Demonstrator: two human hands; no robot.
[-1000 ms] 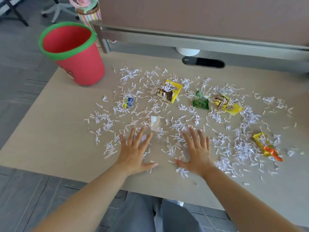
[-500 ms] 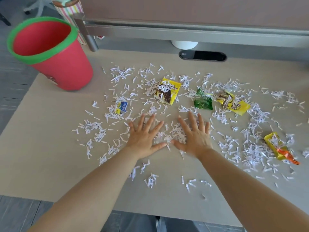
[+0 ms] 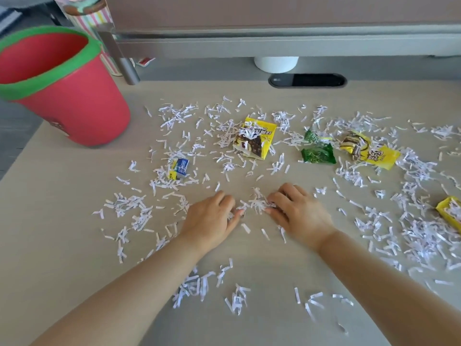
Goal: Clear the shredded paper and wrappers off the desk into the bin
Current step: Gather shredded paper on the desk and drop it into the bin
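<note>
Both hands are resting on the desk [image 3: 62, 196] near its middle, close together. The left hand [image 3: 212, 221] and the right hand [image 3: 296, 213] are facing each other with fingers curling inward, and between them they are gathering and gripping a small clump of shredded paper [image 3: 257, 203]. More shreds are lying scattered all across the desk, thickest toward the right. A yellow wrapper [image 3: 257, 138] is lying on the far side of the hands, with a green wrapper [image 3: 318, 154] to its right and a second yellow wrapper [image 3: 371, 151] further right. A small blue wrapper [image 3: 179, 168] is lying to the left among shreds. The bin [image 3: 74, 116], red with a green rim, is standing upright at the far left, well apart from the hands.
</note>
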